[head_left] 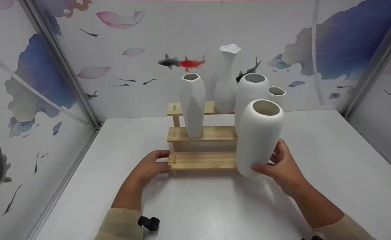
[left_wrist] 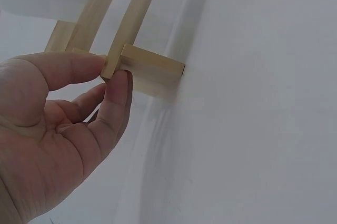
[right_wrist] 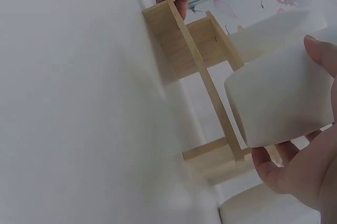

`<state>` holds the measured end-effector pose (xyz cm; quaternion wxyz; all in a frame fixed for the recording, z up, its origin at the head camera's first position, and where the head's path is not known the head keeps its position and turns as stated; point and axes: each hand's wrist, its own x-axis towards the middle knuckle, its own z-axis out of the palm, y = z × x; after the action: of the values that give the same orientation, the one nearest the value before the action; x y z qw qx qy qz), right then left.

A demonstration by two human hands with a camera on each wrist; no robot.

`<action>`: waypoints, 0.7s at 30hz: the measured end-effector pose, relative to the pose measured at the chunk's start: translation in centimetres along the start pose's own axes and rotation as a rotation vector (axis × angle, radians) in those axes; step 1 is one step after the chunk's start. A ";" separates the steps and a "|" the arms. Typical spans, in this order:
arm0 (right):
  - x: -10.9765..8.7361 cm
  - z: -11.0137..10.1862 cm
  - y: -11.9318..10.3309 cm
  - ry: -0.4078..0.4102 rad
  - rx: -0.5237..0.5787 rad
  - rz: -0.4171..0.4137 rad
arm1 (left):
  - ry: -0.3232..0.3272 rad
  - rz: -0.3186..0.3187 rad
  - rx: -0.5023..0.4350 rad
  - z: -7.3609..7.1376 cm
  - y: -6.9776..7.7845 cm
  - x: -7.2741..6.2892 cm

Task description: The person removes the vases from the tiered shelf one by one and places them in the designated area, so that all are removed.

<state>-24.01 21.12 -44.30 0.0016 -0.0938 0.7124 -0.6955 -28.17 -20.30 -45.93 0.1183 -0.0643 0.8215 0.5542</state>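
My right hand (head_left: 287,170) grips a white rounded vase (head_left: 260,136) low on its body, thumb in front and fingers behind. The vase overlaps the right end of the lowest step of a three-step wooden stand (head_left: 202,160). In the right wrist view, its base (right_wrist: 237,110) is close by the step's front edge. My left hand (head_left: 150,166) pinches the left end of that lowest step; the left wrist view shows thumb and fingertips (left_wrist: 118,84) on the board's corner. A faceted white vase (head_left: 193,106) stands on the middle step.
On the top step stands a tall wavy-rimmed vase (head_left: 227,80). Behind the held vase are another rounded vase (head_left: 252,90) and a smaller-mouthed one (head_left: 277,95), both partly hidden. White panels painted with fish (head_left: 192,63) and petals enclose the white table (head_left: 195,206) at the back and sides.
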 end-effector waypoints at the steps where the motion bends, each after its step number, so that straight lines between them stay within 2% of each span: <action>1: -0.1 -0.2 0.0 0.008 -0.005 0.001 | 0.000 0.001 -0.001 0.0 0.0 0.0; 13: -0.4 -3.2 0.4 0.090 -0.030 -0.001 | -0.004 -0.008 -0.011 0.0 0.0 0.1; 21: 0.0 -5.5 1.0 0.168 -0.059 0.052 | 0.015 -0.022 0.024 0.1 0.1 -0.1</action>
<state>-24.90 26.62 -45.12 -0.0428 -0.0165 0.7325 -0.6792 -28.10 -20.17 -45.85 0.1188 -0.0760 0.8282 0.5424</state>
